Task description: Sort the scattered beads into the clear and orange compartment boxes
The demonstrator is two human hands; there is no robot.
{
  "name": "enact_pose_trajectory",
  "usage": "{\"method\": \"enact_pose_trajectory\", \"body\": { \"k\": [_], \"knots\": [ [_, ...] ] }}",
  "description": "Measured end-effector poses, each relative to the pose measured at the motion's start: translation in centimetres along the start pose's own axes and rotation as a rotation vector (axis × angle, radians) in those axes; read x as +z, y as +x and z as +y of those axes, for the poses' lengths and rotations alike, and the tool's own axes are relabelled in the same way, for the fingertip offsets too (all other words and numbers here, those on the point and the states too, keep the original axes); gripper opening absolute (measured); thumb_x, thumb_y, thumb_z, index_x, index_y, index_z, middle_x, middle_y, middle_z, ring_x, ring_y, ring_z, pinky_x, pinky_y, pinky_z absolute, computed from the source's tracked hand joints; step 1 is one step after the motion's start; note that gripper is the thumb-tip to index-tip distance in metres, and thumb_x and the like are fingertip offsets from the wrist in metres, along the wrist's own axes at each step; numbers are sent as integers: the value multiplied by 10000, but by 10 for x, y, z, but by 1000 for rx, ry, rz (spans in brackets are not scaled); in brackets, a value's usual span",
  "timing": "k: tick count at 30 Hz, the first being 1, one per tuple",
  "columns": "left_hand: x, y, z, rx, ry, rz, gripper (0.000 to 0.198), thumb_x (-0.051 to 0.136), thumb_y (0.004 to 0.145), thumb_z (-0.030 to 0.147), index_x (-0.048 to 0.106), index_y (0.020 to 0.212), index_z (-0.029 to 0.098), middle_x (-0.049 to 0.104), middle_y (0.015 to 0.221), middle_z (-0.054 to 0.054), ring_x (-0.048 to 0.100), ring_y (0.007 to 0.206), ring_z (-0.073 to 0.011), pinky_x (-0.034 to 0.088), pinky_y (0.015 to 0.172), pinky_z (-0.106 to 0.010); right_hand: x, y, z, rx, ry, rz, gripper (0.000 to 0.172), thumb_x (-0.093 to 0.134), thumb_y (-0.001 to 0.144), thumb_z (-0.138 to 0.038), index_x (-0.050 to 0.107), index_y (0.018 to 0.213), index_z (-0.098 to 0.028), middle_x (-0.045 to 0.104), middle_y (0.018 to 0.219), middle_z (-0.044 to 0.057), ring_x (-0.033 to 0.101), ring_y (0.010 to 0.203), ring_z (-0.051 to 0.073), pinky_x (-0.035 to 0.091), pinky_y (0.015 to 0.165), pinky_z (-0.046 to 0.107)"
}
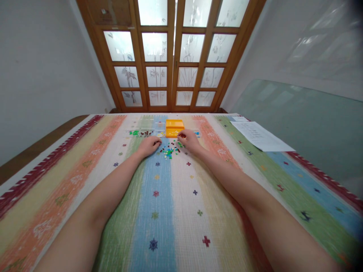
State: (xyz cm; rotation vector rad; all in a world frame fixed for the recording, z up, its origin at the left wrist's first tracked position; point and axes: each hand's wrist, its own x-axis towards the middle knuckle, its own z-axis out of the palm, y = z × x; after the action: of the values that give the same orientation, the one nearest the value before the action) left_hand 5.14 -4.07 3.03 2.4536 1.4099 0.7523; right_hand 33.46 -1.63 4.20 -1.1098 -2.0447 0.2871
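Observation:
A pile of small coloured pieces (169,150) lies on the striped cloth (159,211), between my two hands. My left hand (149,145) rests on the cloth left of the pile, fingers curled under at its edge. My right hand (189,140) is right of the pile, fingers pinched together near an orange box (174,127); what they hold is too small to make out. A clear divided tray (143,132) beyond my left hand holds green and dark red pieces in separate compartments.
A printed sheet of paper (259,135) lies at the far right of the table. A glass pane (306,121) leans against the right wall. Wooden doors with frosted panes (170,56) stand behind the table.

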Motion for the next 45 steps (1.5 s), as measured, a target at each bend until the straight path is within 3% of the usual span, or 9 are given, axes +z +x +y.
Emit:
{"method": "enact_pose_trajectory", "body": {
  "k": [5, 11, 15, 20, 26, 32, 40, 45],
  "knots": [
    [-1, -1, 4, 64, 18, -21, 258, 560, 954, 277, 805, 1017, 225, 735, 1054, -85, 669, 989, -249, 512, 950, -384, 13, 29, 23, 62, -55, 48, 106, 621, 892, -241, 722, 883, -209, 691, 915, 65, 581, 897, 224, 439, 874, 347],
    [2, -2, 4, 81, 46, -18, 239, 581, 941, 272, 794, 1037, 220, 698, 1042, -91, 655, 990, -253, 513, 936, -385, 29, 45, 26, 167, -32, 73, 178, 598, 917, -226, 757, 988, -189, 708, 938, 82, 604, 887, 229, 457, 877, 361],
    [5, -2, 5, 76, 59, -11, 221, 593, 933, 263, 786, 1034, 229, 692, 1039, -92, 651, 1006, -259, 510, 957, -394, 26, 32, 19, 146, -15, 62, 187, 581, 921, -207, 762, 969, -193, 742, 1000, 87, 634, 935, 231, 465, 896, 362],
    [8, -3, 9, 78, 110, 3, 206, 603, 929, 263, 771, 1046, 240, 685, 1065, -97, 643, 1045, -271, 498, 987, -409, 16, -7, -8, 18, 43, -50, 155, 608, 939, -199, 763, 951, -198, 737, 931, 65, 635, 879, 211, 463, 858, 343],
    [7, -6, 14, 86, 165, 26, 184, 600, 950, 274, 757, 1034, 232, 679, 1035, -93, 633, 1043, -267, 496, 981, -407, 11, -34, -44, -262, 39, -246, 119, 646, 975, -226, 764, 981, -209, 705, 977, 71, 608, 977, 226, 456, 907, 361],
    [5, -16, 17, 95, 157, 22, 222, 583, 973, 278, 760, 1092, 220, 696, 1089, -91, 634, 1072, -263, 501, 996, -416, 16, -37, -54, -484, -1, -369, 130, 675, 986, -266, 769, 1071, -236, 701, 1108, 87, 581, 1063, 256, 443, 966, 413],
    [0, -26, 10, 59, -44, 23, 177, 623, 936, 244, 745, 1055, 199, 736, 1075, -79, 658, 1042, -255, 504, 983, -413, 22, -40, -52, -511, -34, -337, 101, 675, 993, -254, 773, 1015, -239, 712, 1122, 81, 573, 1073, 259, 438, 960, 405],
    [-5, -28, 11, 170, 0, -15, 112, 685, 910, 306, 724, 953, 210, 703, 1039, -76, 639, 1032, -260, 487, 970, -407, 26, -38, -47, -367, 39, -224, 108, 650, 994, -226, 751, 1029, -218, 731, 995, 73, 603, 994, 239, 447, 922, 380]
  ]
}}
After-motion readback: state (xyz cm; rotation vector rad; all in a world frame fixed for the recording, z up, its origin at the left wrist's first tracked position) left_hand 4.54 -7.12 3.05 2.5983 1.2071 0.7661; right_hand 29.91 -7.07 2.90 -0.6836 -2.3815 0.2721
